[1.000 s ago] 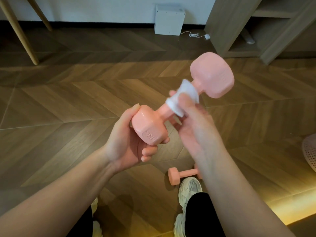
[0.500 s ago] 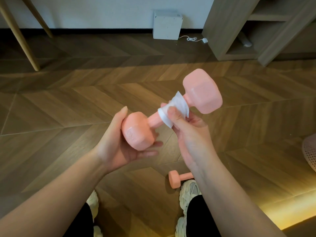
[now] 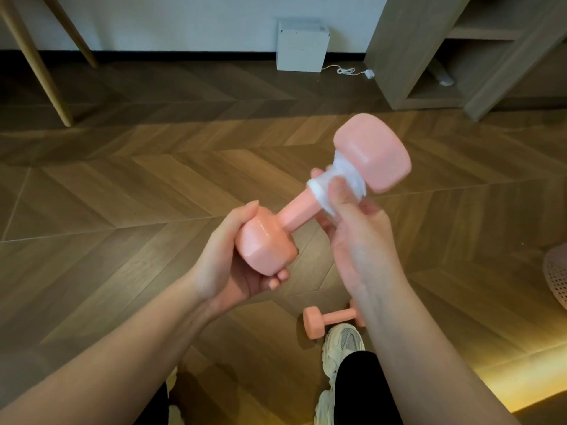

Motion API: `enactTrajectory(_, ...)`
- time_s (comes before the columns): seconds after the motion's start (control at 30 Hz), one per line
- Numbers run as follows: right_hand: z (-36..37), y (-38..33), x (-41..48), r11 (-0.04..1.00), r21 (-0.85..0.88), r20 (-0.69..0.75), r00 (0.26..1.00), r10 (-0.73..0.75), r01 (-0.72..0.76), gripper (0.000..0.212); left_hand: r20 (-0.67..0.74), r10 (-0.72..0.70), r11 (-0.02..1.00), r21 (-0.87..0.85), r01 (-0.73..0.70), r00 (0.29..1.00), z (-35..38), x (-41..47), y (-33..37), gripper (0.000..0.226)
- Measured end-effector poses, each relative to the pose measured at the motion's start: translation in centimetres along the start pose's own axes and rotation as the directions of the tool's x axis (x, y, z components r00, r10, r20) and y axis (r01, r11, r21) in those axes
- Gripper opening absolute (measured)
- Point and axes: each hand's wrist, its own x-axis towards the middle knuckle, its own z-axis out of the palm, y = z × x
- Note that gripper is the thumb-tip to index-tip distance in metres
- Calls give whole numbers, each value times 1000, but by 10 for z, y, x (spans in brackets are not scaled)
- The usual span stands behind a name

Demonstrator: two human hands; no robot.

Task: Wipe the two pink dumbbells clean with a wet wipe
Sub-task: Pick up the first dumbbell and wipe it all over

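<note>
I hold a pink dumbbell in the air, tilted up to the right. My left hand grips its near lower head, which looks wet and shiny. My right hand pinches a white wet wipe wrapped around the handle, right against the far upper head. The second pink dumbbell lies on the wooden floor by my right shoe, its right end hidden behind my right forearm.
My white shoes stand below on the herringbone floor. A white box with a cable sits at the wall. A wooden shelf unit is at back right, wooden legs at back left, a pink perforated object at the right edge.
The wipe has slid up the handle from near the middle to the far head. The dumbbell has turned in my left hand, and the view has shifted slightly.
</note>
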Motion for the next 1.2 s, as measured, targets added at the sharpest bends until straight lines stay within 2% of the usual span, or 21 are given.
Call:
enactTrajectory(0.13, 6, 14, -9, 976, -216, 137, 990, 25, 5, 31, 27, -9, 1000, -19, 10, 1000, -8, -5, 4, 51)
enactTrajectory(0.23, 9, 20, -12, 965, -260, 148, 989, 7, 32, 23, 37, -17, 1000, -23, 18, 999, -7, -6, 6, 51)
enactTrajectory(0.33, 16, 26, -12, 957, -289, 115, 993, 27, 8, 24, 16, -22, 999, -35, 22, 1000, -3, -5, 7, 49)
enactTrajectory(0.5, 22, 31, -14, 965, -249, 80, 992, 102, -79, 27, -29, -41, 997, -62, 39, 999, -2, -3, 5, 53)
enactTrajectory(0.63, 19, 28, -8, 976, -166, 72, 986, 151, -137, 25, 17, -21, 999, -36, 21, 1000, -1, -2, 6, 53)
enactTrajectory(0.8, 9, 5, 3, 986, 139, -3, 996, 93, -91, 48, 11, 10, 1000, 22, -10, 1000, -3, -2, 3, 51)
enactTrajectory(0.9, -1, 2, 6, 963, 244, -36, 992, 123, -111, 47, -24, -8, 1000, 25, 9, 1000, -2, -1, -4, 50)
enactTrajectory(1.07, 10, 43, -9, 950, -102, 6, 955, 296, -294, 33, -13, -13, 1000, 7, 13, 1000, -2, 3, -7, 49)
enactTrajectory(1.13, 12, 41, -4, 953, -118, -6, 960, 280, -279, 34, -18, -8, 1000, -6, 8, 1000, -5, 4, -6, 50)
enactTrajectory(1.2, 9, 31, 6, 977, -37, -44, 977, 209, -211, 40, -19, 4, 1000, 7, -4, 1000, -7, 5, -3, 51)
